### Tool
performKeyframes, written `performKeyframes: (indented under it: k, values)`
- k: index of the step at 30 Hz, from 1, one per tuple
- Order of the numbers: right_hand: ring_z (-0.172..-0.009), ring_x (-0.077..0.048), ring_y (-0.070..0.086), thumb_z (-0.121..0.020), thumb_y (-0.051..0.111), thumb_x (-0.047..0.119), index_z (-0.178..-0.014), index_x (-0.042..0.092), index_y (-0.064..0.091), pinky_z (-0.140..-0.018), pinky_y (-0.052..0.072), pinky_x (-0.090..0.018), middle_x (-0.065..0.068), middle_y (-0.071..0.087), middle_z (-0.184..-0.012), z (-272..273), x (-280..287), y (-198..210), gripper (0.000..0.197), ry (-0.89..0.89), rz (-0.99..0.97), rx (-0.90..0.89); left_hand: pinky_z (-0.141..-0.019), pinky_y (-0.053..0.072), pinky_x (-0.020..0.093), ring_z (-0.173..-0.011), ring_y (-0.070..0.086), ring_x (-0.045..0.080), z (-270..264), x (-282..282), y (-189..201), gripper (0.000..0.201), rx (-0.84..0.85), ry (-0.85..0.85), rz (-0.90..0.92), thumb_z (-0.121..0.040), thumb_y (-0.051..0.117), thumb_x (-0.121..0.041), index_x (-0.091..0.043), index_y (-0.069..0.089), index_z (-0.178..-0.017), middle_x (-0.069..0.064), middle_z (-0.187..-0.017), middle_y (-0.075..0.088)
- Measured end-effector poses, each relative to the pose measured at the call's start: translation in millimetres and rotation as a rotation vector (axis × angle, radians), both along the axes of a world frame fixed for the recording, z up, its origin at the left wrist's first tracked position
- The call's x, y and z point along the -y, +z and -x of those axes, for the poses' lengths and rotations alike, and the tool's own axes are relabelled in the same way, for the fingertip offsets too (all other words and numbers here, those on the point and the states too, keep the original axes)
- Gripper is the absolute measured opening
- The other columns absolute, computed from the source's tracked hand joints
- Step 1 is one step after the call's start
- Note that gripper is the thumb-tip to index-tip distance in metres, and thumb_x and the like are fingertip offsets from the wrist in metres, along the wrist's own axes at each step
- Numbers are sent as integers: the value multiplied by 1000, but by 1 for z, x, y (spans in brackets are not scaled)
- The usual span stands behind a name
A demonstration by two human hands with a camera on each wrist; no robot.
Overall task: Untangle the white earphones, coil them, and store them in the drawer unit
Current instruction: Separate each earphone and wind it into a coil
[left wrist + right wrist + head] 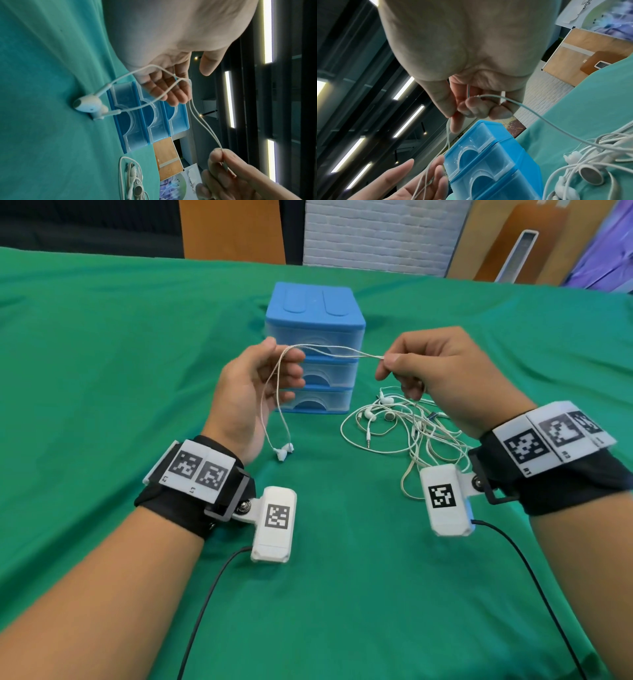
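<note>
One white earphone cable [337, 352] stretches in the air between my hands, in front of the blue drawer unit [315, 313]. My left hand [274, 368] is raised with relaxed fingers [171, 93]. The cable drapes over them and runs down to two earbuds [283, 453] lying on the cloth. My right hand [388, 362] pinches the doubled cable between thumb and forefinger [453, 116]. From there the cable trails down into a tangled pile of white earphones [404, 426] on the table. All three drawers look shut.
A green cloth [342, 594] covers the table. The drawer unit [488, 162] stands just behind both hands, and the tangled pile [590, 169] lies to its right, under my right wrist. Boards and a white brick wall stand beyond the far edge.
</note>
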State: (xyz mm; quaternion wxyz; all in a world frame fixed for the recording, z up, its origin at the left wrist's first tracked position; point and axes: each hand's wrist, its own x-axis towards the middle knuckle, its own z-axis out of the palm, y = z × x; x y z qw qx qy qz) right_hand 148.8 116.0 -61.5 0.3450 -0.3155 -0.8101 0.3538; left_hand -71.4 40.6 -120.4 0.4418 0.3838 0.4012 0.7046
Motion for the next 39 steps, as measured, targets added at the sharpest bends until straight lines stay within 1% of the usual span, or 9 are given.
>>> performKeyframes:
  k: [4, 7, 10, 15, 20, 23, 29, 36, 39]
  values:
    - [-57, -22, 38, -94, 62, 10, -86, 0, 73, -55, 30, -29, -14, 47, -60, 1, 4, 4, 18, 43, -38, 89, -83, 47, 29, -96, 67, 16, -2, -2, -1, 44, -67, 55, 18, -95, 48, -42, -14, 67, -123, 6, -108, 72]
    - [-52, -5, 39, -94, 64, 10, -85, 2, 75, -53, 32, -15, 1, 48, -56, 1, 4, 8, 16, 67, -53, 159, -96, 46, 34, -111, 67, 16, -3, -2, 2, 48, -104, 135, 27, -86, 54, -45, -22, 65, -127, 3, -122, 72]
    - [-55, -6, 41, -92, 65, 13, -83, 4, 76, -55, 33, -13, -4, 50, -58, 3, 3, 10, 16, 93, -69, 187, -99, 42, 36, -117, 64, 18, -6, 0, 3, 48, -216, 95, 6, -87, 55, -39, -18, 66, -128, 4, -123, 71]
    - [-59, -25, 35, -89, 65, 24, -80, 14, 76, -57, 30, -32, -29, 49, -66, 12, 7, 12, 17, 153, -131, 241, -92, 45, 37, -100, 67, 19, -18, 2, 0, 28, -395, -130, -81, -96, 56, -26, -13, 71, -116, 11, -107, 75]
    - [-51, -10, 30, -91, 66, 19, -80, 13, 76, -51, 26, -25, -1, 41, -54, 17, 5, 9, 16, 92, -179, 234, -81, 51, 36, -69, 57, 18, -19, 1, -3, 17, -458, -122, -116, -97, 59, -18, -8, 71, -93, 2, -74, 65]
    - [-51, -7, 31, -89, 66, 20, -78, 14, 75, -51, 27, -24, 2, 43, -53, 17, 2, 6, 16, 1, -221, 184, -67, 46, 30, -54, 39, 14, -17, 2, -1, 19, -450, -139, -99, -100, 56, -18, -8, 69, -88, -4, -59, 45]
    - [-47, -7, 29, -87, 65, 21, -74, 18, 74, -49, 26, -21, 8, 39, -47, 14, -7, 4, 17, -242, -282, 43, -50, 29, 20, -49, 23, 11, -14, 7, 6, 24, -407, -190, -63, -104, 49, -13, -8, 61, -85, -7, -55, 31]
    - [-45, -4, 33, -87, 64, 22, -78, 17, 74, -48, 26, -17, 6, 42, -51, 4, -16, 22, 15, -399, -321, -75, -50, 32, 23, -46, 31, 12, -12, 9, 17, 20, -388, -203, -53, -96, 54, -18, -8, 58, -79, -6, -53, 36]
    - [-50, -5, 36, -87, 62, 25, -80, 16, 75, -52, 30, -21, 1, 47, -55, 0, -18, 36, 17, -417, -339, -116, -50, 35, 23, -46, 36, 15, -16, 12, 33, 21, -418, -223, -53, -93, 55, -20, -8, 58, -76, -2, -54, 39]
